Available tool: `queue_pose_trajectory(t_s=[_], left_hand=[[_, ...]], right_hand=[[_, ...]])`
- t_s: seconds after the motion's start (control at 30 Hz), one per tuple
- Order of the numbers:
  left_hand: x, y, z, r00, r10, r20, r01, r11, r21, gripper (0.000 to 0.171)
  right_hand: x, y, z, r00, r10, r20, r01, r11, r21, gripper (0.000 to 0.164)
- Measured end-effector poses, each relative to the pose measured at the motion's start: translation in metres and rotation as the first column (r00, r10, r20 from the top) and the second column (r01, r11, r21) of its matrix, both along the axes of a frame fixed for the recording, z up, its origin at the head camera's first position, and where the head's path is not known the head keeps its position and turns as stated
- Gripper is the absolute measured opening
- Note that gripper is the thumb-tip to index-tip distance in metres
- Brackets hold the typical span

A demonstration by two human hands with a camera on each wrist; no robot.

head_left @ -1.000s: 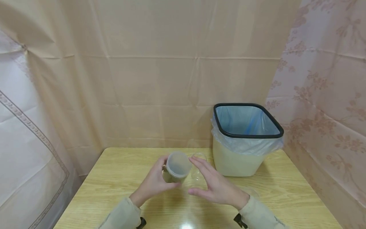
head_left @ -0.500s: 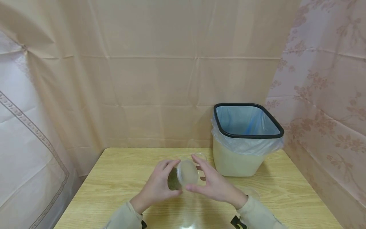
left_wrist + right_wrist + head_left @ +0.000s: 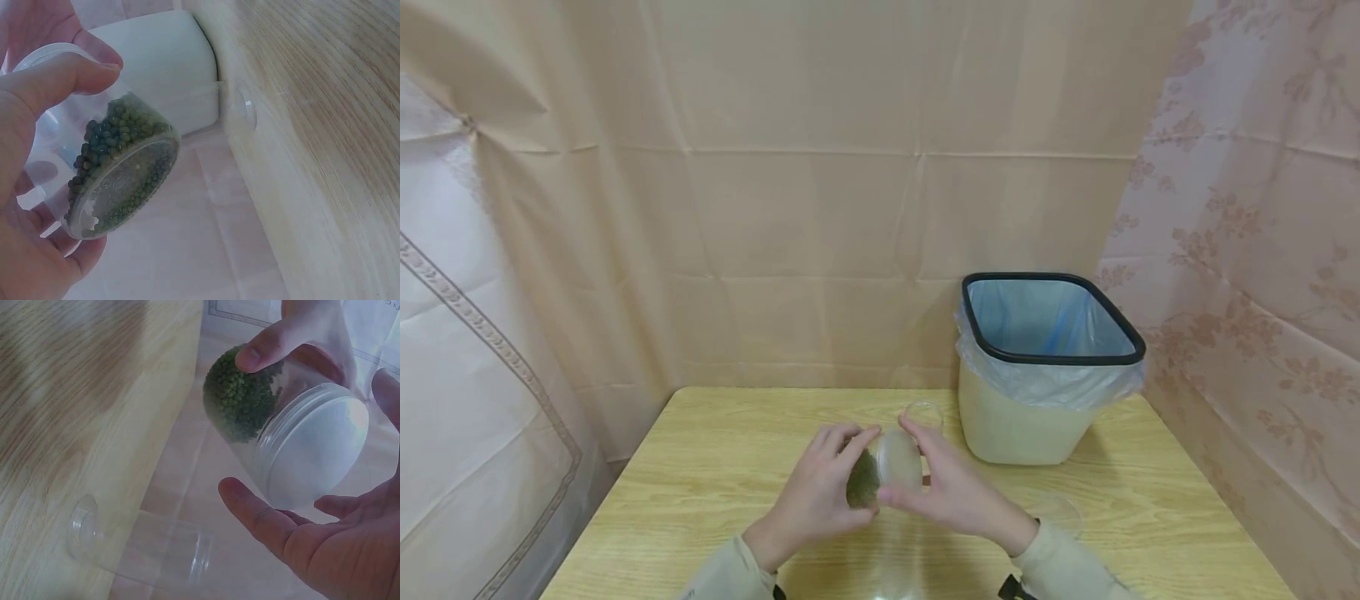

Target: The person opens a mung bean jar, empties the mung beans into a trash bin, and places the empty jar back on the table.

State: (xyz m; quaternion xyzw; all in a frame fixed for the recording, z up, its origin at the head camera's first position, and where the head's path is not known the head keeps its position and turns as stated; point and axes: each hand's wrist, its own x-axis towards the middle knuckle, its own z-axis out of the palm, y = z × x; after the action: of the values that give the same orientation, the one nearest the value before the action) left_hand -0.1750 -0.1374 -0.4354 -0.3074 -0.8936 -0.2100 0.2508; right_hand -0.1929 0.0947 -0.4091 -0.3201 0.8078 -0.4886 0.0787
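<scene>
My left hand point(image 3: 820, 483) grips a clear plastic jar point(image 3: 125, 153) partly filled with small green beans point(image 3: 240, 394). The jar is tipped onto its side above the table, its base to the left and its white translucent lid point(image 3: 319, 453) facing right. In the left wrist view the thumb lies over the upper wall and the other fingers wrap below. My right hand point(image 3: 958, 487) is spread around the lid, fingers loosely bent. Its fingertips are close to the rim in the right wrist view, with gaps showing beside some of them.
An empty clear jar point(image 3: 144, 544) stands behind the hands on the wooden table point(image 3: 700, 467). A transparent disc point(image 3: 1058, 512) lies near the right sleeve. At the back right stands a cream bin point(image 3: 1022, 425) with a black rim and bluish liner.
The jar has tipped over, its lid swinging from facing up to facing right. The beans have slid along the wall. My right hand has come closer around the lid.
</scene>
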Motion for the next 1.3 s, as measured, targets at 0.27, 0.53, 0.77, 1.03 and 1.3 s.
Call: queue_pose_trajectory(t_s=[0.27,0.53,0.77,1.03,1.3], left_hand=[[0.001,0.003,0.0,0.996,0.006,-0.094,-0.013,0.997,-0.073,0.093],[0.004,0.004,0.009,0.999,-0.012,-0.045,0.005,0.99,-0.139,0.093],[0.004,0.001,0.01,0.999,-0.04,-0.021,0.035,0.984,-0.175,0.093],[0.009,0.0,0.006,0.995,-0.051,0.084,0.068,0.973,-0.223,0.097],[0.014,-0.003,0.007,0.979,-0.085,0.187,0.111,0.984,-0.136,0.095]], right_hand=[[0.001,0.001,-0.003,0.999,-0.017,-0.035,0.017,1.0,0.005,0.091],[0.002,0.003,-0.004,0.998,-0.033,-0.048,0.032,0.999,-0.025,0.087],[0.002,0.005,-0.006,0.994,-0.024,-0.103,0.022,1.0,-0.016,0.08],[0.004,0.011,-0.008,0.998,0.043,-0.056,-0.042,0.999,0.026,0.079],[0.002,0.013,-0.006,0.995,0.096,-0.02,-0.095,0.995,0.033,0.077]])
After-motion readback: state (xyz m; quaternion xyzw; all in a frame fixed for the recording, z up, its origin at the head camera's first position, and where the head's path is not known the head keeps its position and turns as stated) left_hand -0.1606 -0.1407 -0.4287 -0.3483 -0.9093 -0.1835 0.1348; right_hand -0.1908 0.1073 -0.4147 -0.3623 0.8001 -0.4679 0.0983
